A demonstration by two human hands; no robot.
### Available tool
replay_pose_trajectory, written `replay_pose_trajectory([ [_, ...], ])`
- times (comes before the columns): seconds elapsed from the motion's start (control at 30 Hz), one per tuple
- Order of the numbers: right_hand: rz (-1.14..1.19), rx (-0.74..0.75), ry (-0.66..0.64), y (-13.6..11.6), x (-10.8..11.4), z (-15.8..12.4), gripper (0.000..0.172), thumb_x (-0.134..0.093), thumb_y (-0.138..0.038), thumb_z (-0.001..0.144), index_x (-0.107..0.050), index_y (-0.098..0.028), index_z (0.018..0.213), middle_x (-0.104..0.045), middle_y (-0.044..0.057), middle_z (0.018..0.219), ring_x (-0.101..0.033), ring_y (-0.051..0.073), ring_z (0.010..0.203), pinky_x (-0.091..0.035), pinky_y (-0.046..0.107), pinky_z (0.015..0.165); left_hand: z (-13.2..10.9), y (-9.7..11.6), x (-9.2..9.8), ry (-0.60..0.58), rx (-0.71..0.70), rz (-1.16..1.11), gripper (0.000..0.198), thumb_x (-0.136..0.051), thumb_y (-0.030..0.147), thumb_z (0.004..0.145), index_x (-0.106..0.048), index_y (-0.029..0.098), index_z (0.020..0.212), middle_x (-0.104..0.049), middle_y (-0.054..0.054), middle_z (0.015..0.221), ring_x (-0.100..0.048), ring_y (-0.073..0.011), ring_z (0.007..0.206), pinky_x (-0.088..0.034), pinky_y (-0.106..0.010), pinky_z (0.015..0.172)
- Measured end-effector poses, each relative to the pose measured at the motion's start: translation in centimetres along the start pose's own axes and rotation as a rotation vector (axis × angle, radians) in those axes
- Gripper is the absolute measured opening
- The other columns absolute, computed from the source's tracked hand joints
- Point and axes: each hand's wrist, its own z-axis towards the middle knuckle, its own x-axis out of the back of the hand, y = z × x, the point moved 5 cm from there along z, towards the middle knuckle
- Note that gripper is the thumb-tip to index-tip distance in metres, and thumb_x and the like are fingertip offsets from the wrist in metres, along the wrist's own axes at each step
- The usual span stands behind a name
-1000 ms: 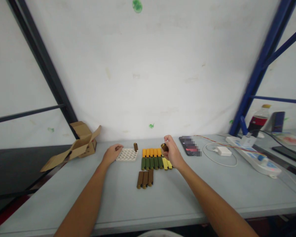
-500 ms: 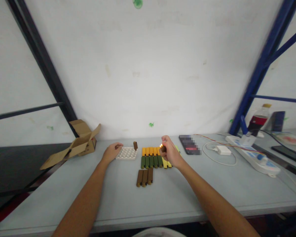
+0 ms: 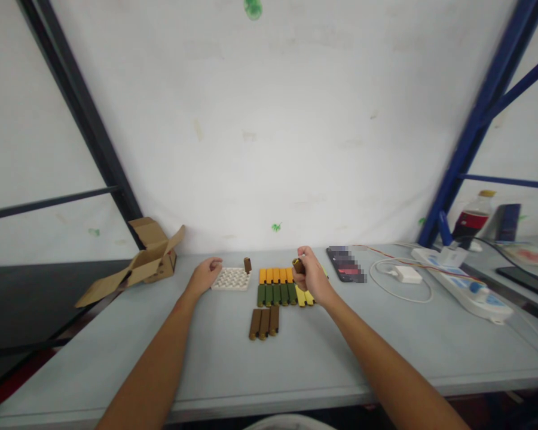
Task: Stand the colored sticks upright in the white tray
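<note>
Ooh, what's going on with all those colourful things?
Someone's right hand holds up a brown lighter, while the left hand is at the left edge of a white tray. Another brown one stands at the tray's far right corner. Orange, green and yellow lighters lie in rows, with three brown ones nearer the person.

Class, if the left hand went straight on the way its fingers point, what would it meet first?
Probably the white tray, right beside the left hand; whether they touch is unclear. If it passed above, the brown lighter by the tray's far right corner seems next, though depth is uncertain.
</note>
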Motion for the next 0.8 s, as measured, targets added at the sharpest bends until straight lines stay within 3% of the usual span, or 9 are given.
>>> replay_pose_trajectory([
  [0.13,0.065,-0.078,-0.002,1.3,-0.4,0.5,0.037,-0.037,-0.062,0.088,-0.023,-0.028,0.09,-0.032,-0.014,0.051,-0.02,0.007,0.037,-0.015,0.015,0.04,-1.0,4.0,2.3,0.272,-0.12,0.068,0.034,-0.048,0.036,0.084,-0.068,0.017,0.103,-0.071,-0.011,0.109,-0.062,-0.0268,0.105,-0.046,-0.038,0.096],
  [0.2,0.084,-0.106,-0.048,2.0,-1.1,0.5,0.041,-0.039,-0.066,0.087,-0.023,-0.028,0.093,-0.038,-0.013,0.054,-0.024,0.006,0.038,-0.018,0.015,0.042,-2.1,7.0,2.4,0.266,-0.182,-0.032,0.035,-0.046,0.041,0.088,-0.068,0.018,0.102,-0.071,-0.01,0.107,-0.063,-0.0251,0.101,-0.048,-0.037,0.093],
  [0.3,0.086,-0.09,-0.112,2.9,-2.3,0.2,0.046,-0.042,-0.069,0.087,-0.022,-0.029,0.099,-0.044,-0.013,0.058,-0.03,0.006,0.041,-0.023,0.015,0.045,-4.5,12.2,0.3,0.024,-0.34,-0.278,0.037,-0.048,0.045,0.089,-0.069,0.018,0.102,-0.072,-0.009,0.1,-0.064,-0.0227,0.095,-0.049,-0.034,0.086],
  [0.37,0.057,-0.065,-0.131,3.3,-3.1,-0.1,0.048,-0.042,-0.07,0.087,-0.022,-0.029,0.103,-0.046,-0.012,0.06,-0.034,0.007,0.043,-0.026,0.016,0.045,-6.4,15.1,-1.7,-0.151,-0.449,-0.409,0.042,-0.063,0.044,0.082,-0.065,0.018,0.114,-0.072,-0.008,0.101,-0.065,-0.0213,0.088,-0.051,-0.032,0.082],
  [0.47,-0.018,-0.084,-0.149,4.0,-3.9,-0.7,0.05,-0.037,-0.071,0.089,-0.022,-0.028,0.111,-0.047,-0.01,0.063,-0.039,0.009,0.044,-0.03,0.018,0.045,-8.3,17.3,-3.8,-0.314,-0.52,-0.456,0.03,-0.065,0.041,0.082,-0.07,0.019,0.103,-0.073,-0.007,0.091,-0.065,-0.0208,0.084,-0.051,-0.032,0.079],
  [0.57,-0.142,-0.041,-0.146,3.6,-3.8,-1.0,0.051,-0.036,-0.066,0.092,-0.022,-0.027,0.121,-0.057,0.0,0.085,-0.053,0.013,0.058,-0.039,0.023,0.051,-7.7,16.8,-3.8,-0.323,-0.494,-0.433,0.026,-0.062,0.043,0.085,-0.072,0.019,0.089,-0.073,-0.007,0.084,-0.065,-0.0207,0.079,-0.051,-0.032,0.076],
  [0.67,-0.377,0.166,-0.057,1.7,-2.5,-1.0,0.05,-0.05,-0.051,0.092,-0.028,-0.025,0.129,-0.056,0.007,0.11,-0.059,0.014,0.078,-0.045,0.027,0.065,-5.3,13.9,-1.7,-0.147,-0.389,-0.425,0.032,-0.064,0.045,0.082,-0.072,0.018,0.096,-0.073,-0.008,0.088,-0.067,-0.0216,0.08,-0.051,-0.033,0.074],
  [0.73,-0.553,0.256,-0.074,0.5,-1.8,-1.0,0.035,-0.054,-0.04,0.091,-0.044,-0.023,0.12,-0.058,0.002,0.096,-0.055,0.013,0.072,-0.042,0.026,0.065,-3.9,11.6,-0.4,-0.015,-0.368,-0.343,0.031,-0.065,0.044,0.081,-0.073,0.018,0.095,-0.073,-0.008,0.092,-0.066,-0.0221,0.084,-0.05,-0.033,0.076],
  [0.8,-0.683,0.274,-0.182,0.1,-1.6,-1.0,0.014,-0.051,-0.03,0.092,-0.057,-0.021,0.102,-0.056,-0.003,0.073,-0.05,0.012,0.062,-0.038,0.025,0.061,-2.9,9.6,-0.2,-0.009,-0.339,-0.255,0.029,-0.067,0.043,0.077,-0.074,0.018,0.092,-0.074,-0.007,0.091,-0.065,-0.0212,0.08,-0.049,-0.032,0.074],
])
